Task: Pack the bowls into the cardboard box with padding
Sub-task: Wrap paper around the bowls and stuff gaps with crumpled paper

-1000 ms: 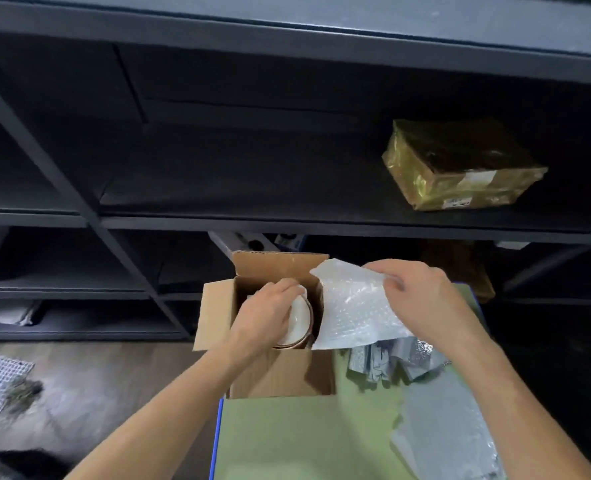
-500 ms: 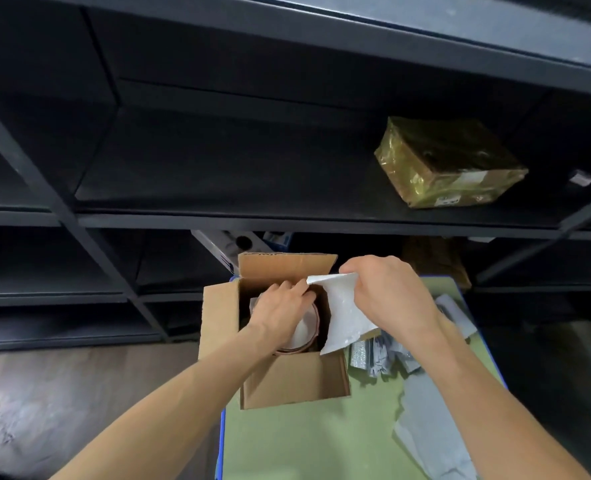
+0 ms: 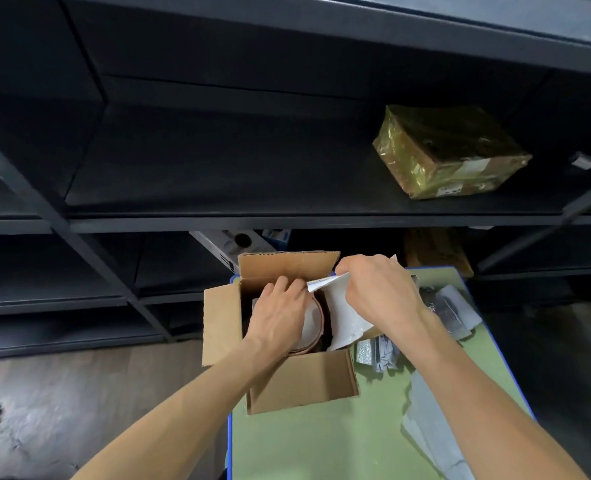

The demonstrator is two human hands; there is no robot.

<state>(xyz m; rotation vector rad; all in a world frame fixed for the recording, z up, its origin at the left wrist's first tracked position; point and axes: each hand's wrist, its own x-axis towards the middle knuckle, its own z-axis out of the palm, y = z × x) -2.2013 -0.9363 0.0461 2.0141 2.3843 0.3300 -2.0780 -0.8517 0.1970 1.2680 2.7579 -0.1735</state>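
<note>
A: Starting at the left, the cardboard box (image 3: 301,386) sits open on the green table (image 3: 321,445), flaps out. The left hand (image 3: 280,317) is down inside it, palm spread flat over the bowls (image 3: 313,323), pinning them rather than gripping anything.

B: And the bowls themselves?

A: In the box, toward its left side, stacked by the look of it; only a white inside and a brown rim show past the knuckles.

B: Moving right?

A: The right hand (image 3: 380,296), fingers pinched shut on the top edge of the padding sheet (image 3: 347,317). The sheet hangs on edge, long axis running down into the gap between the bowls and the right wall.

B: So the gap lies below and left of that pinch.

A: Exactly, and the right hand is the nearer one. I'd expect a downward feed. More padding (image 3: 439,438) waits on the table.
</note>
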